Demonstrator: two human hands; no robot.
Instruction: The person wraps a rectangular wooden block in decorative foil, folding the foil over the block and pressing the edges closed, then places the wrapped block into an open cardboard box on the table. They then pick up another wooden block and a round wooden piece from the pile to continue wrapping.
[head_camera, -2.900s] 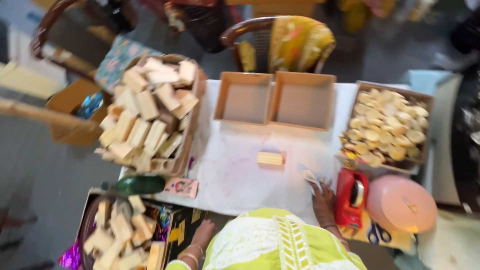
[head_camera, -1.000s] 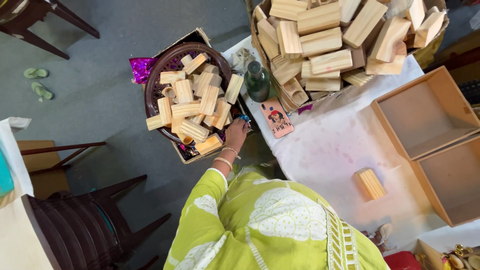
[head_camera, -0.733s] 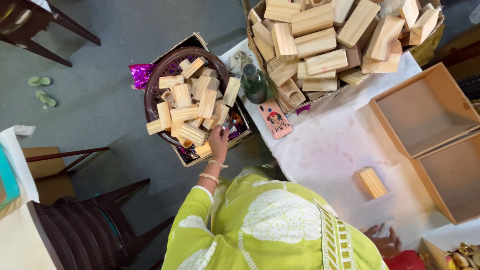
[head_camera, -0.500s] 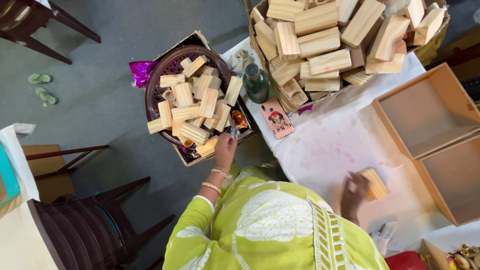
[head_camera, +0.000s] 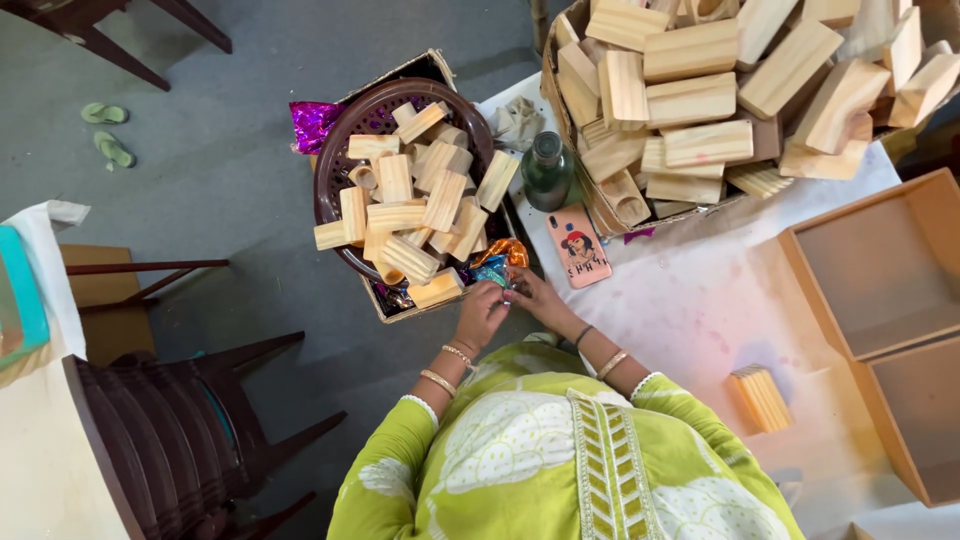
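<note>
At the table's near-left corner, your left hand (head_camera: 480, 312) and right hand (head_camera: 537, 295) meet, fingers pinched together on a small shiny blue-and-orange foil wrapper (head_camera: 497, 267) — it sits just beside the front edge of the round dark-brown plastic basket (head_camera: 335, 165). Both hands are closed around the wrapper, fingertips touching it; I cannot tell how tight the grip is. The basket is heaped with pale rectangular wooden blocks (head_camera: 410, 205) and rests in a cardboard box (head_camera: 432, 66) with purple foil (head_camera: 312, 122) at its far-left rim. Just right of the basket stands a dark green glass bottle (head_camera: 547, 170), upright, and beside it a pink phone case with a cartoon picture (head_camera: 579, 246) lies flat on the white table (head_camera: 700, 300). Beyond the bottle — a large cardboard box piled with bigger wooden blocks (head_camera: 720, 90). A single ridged wooden block (head_camera: 760, 398) lies alone on the table to your right, well apart from your hands. Two open wooden trays (head_camera: 880, 300) sit at the right edge. A dark wooden chair (head_camera: 170, 440) stands on the floor to your left.
</note>
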